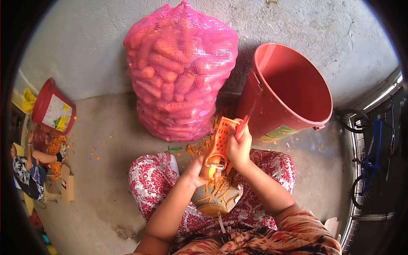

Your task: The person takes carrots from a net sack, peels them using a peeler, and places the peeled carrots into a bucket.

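Note:
My left hand (195,171) is closed around a carrot (211,171) low between my knees. Across that carrot lies the metal blade of an orange peeler (220,140), whose flat body has rows of holes. My right hand (239,149) grips the peeler by its upper part. A red-handled knife (242,127) also sticks up from the right hand, its thin blade pointing away toward the red bin. Carrot peelings (220,191) lie beneath both hands, and more are strewn on the floor farther out.
A pink mesh sack (178,76) full of carrots stands against the wall. To its right is a tall red bin (272,95). At far left another person (32,165) sits near a tipped red bucket (52,106) and a cardboard box (66,185). A blue bicycle (374,148) is at far right.

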Motion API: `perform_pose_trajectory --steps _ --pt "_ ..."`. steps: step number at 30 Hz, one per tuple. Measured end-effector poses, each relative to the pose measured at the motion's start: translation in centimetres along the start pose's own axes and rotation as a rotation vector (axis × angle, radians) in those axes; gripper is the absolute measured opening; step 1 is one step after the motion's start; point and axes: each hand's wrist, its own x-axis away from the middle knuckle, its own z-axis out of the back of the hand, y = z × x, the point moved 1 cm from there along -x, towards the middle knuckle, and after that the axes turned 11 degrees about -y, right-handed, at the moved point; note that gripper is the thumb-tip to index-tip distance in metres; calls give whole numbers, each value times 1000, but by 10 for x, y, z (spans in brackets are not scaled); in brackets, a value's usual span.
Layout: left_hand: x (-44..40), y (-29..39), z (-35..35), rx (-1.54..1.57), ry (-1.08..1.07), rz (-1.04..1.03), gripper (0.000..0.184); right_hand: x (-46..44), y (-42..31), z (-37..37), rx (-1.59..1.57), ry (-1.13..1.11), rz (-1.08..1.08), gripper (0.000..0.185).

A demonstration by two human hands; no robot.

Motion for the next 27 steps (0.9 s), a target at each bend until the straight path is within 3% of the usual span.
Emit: perform_pose_trajectory --steps 3,5,7,9,11,15,17,21,25,27 --pt "5 6 -4 9 -109 62 40 -21 30 12 121 133 132 7" --pt "9 3 -5 -3 -172 113 40 -50 66 33 99 294 -36 7" --pt "13 0 -15 -12 -176 164 39 -68 48 50 213 451 -108 12" --pt "16 2 -17 49 -237 157 38 -75 57 64 50 512 -131 11" --pt "13 4 -12 69 -231 143 38 -65 53 56 -170 403 -71 9" --pt "8 1 -8 140 -194 179 40 -21 -3 18 -135 125 33 8" --pt "10 -1 -4 172 -268 188 39 -9 -9 7 -73 90 52 8" --pt "14 2 -2 147 -319 199 37 -30 25 25 87 236 89 9" --pt "15 -1 -8 72 -328 196 37 -71 44 67 342 550 12 13" --pt "16 0 -9 62 -307 190 37 -71 31 73 77 525 -66 13"
